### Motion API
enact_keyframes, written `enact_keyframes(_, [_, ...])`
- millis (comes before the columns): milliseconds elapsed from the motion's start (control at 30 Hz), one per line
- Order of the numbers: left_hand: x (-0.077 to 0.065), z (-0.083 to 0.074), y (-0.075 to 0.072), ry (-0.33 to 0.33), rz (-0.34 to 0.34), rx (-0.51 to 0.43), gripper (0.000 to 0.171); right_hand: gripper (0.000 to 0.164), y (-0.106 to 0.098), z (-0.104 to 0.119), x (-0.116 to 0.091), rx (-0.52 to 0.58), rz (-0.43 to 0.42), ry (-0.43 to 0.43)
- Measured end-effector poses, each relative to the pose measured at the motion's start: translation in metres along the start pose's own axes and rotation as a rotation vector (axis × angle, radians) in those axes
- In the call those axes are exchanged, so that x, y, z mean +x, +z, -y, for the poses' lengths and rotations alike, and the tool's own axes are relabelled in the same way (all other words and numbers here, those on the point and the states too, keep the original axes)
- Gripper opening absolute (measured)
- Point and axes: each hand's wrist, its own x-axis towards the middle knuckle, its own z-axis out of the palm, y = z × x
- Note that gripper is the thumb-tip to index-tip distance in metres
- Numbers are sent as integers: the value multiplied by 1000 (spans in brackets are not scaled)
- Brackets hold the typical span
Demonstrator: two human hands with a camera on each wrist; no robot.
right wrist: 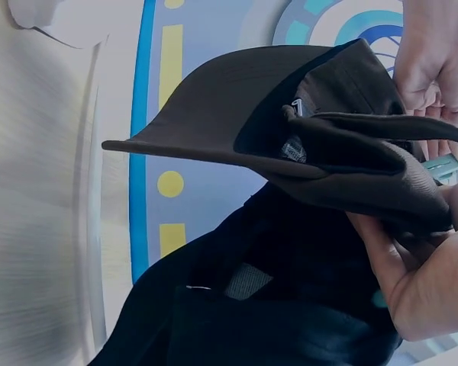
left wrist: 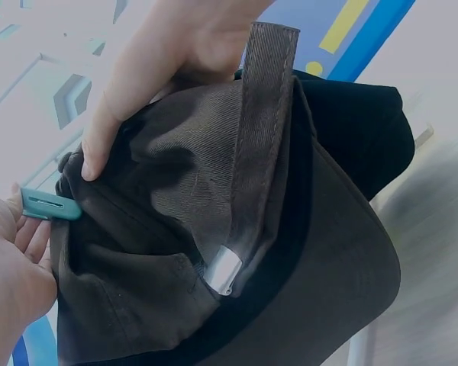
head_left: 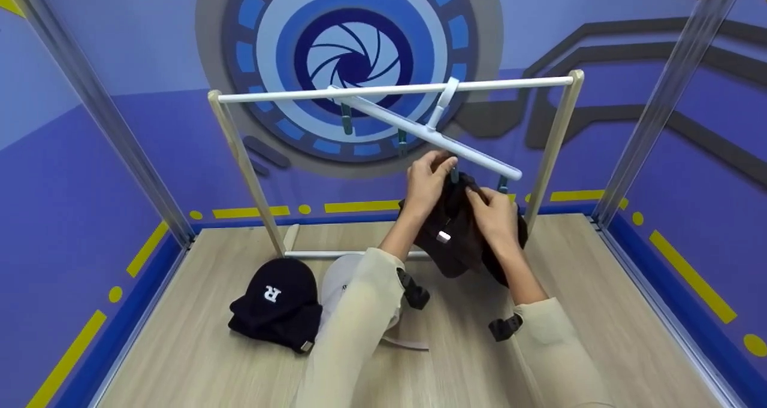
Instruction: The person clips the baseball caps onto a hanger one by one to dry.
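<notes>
My left hand [head_left: 426,180] pinches a green clothespin [left wrist: 49,204] that hangs under the white hanger [head_left: 431,135]. The tip of that clothespin overlaps the edge of a brown cap [left wrist: 168,152]. With thumb and fingers, my right hand [head_left: 494,216] grips the fabric of this cap. Its strap and metal buckle [head_left: 443,236] face me, and the brim points down. Behind it on the right, a black cap [right wrist: 282,282] hangs below the hanger's lower end, near another green clothespin [head_left: 503,184]. The hanger tilts down to the right from its hook.
A rack's white rail [head_left: 275,96] carries the hanger between wooden posts. Two more green clothespins [head_left: 347,120] dangle from its left half. On the table lie a navy cap [head_left: 281,300] with a white R and a light grey cap [head_left: 338,276], partly hidden by my left sleeve.
</notes>
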Motion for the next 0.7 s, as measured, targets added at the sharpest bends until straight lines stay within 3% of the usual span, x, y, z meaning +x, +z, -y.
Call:
enact_keyframes(467, [-2, 0, 1, -20, 9, 41, 30, 32, -3, -5, -2, 20, 29, -6])
enact_keyframes(700, [-3, 5, 0, -16, -25, 71, 31, 32, -1, -7, -5, 53, 40, -52])
